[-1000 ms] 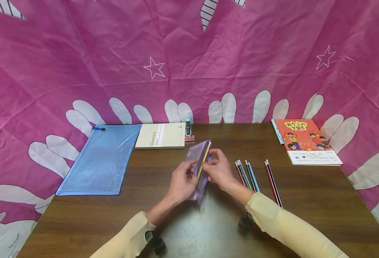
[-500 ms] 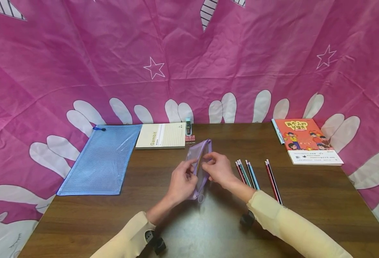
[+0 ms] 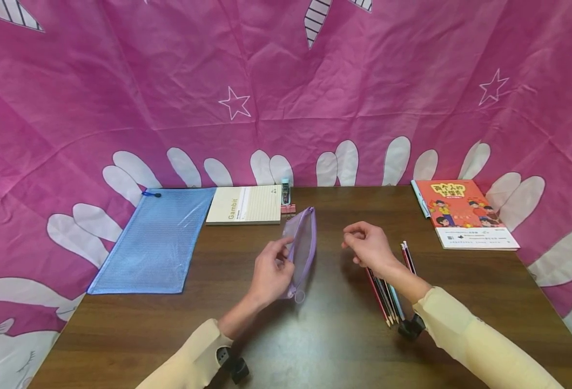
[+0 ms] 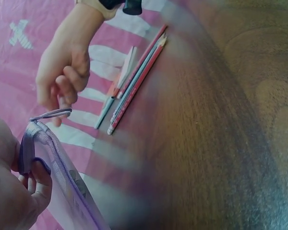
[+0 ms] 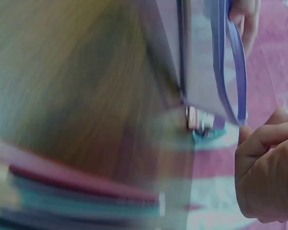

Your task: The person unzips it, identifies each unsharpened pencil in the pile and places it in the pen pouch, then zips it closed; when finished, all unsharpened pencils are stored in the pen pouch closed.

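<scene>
Left of the purple pouch (image 3: 303, 246) lay a blue mesh folder (image 3: 152, 243), then a notebook (image 3: 244, 205) lettered "Gambit". The left hand (image 3: 272, 271) pinched the pouch's left side, its mouth gaping. Right of the pouch, the right hand (image 3: 369, 246) hovered, fingers loosely bent, holding nothing, forearm crossing above pencils (image 3: 384, 302); farther right lay a red book (image 3: 464, 208), titled in Chinese.

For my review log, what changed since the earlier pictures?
The right hand let go of a slim yellow stick, now unseen, and moved rightward from the translucent purple zippered pouch. The left hand still holds the pouch; the blue mesh bag stayed put.
</scene>
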A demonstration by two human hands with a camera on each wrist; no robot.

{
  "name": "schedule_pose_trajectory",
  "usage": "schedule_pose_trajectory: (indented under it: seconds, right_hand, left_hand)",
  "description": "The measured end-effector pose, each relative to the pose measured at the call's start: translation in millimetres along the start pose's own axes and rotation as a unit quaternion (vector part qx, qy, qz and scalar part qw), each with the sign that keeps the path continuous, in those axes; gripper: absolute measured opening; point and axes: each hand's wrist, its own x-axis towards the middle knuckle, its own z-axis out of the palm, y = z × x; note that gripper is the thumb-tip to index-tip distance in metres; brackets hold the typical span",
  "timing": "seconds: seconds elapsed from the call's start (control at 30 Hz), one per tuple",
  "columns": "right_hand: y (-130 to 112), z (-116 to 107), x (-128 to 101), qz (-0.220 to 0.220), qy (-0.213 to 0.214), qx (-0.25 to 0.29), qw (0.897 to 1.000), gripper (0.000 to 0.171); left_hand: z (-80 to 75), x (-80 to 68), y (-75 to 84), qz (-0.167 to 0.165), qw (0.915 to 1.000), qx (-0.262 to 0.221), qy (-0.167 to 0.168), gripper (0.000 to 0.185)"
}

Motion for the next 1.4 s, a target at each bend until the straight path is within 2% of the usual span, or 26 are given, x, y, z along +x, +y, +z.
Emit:
schedule_pose_trajectory:
  seconds: [0.27,0.6,0.9,1.13,1.4]
  right_hand:
    - [10.6,-56.8,-4.2,-0.008,0.004,-0.079,0.997,0.033]
    - [31.5,-97.7,-17.4,0.013,-0.016,-0.195,0.981,0.034]
    - [43.1,-111.0,-26.8,0.022,-0.028,-0.267,0.963,0.038]
    - [50.0,-113.6,-30.6,0.036,-0.037,-0.284,0.957,0.038]
    - [55.3,-110.5,-30.9,0.027,-0.026,-0.303,0.952,0.04]
  left_hand:
    - [2.5,-0.1,-0.6,0.008,0.9999,0.01,-0.006,0.054]
    - [4.9,-1.9,-4.4,0.014,0.9996,0.02,-0.01,0.053]
    - [5.8,-2.2,-5.5,0.007,0.9995,0.027,-0.012,0.055]
    - [5.4,-1.7,-4.9,0.011,0.9993,0.033,-0.013,0.054]
    - [5.5,-1.7,-5.2,0.008,0.9995,0.026,-0.016,0.054]
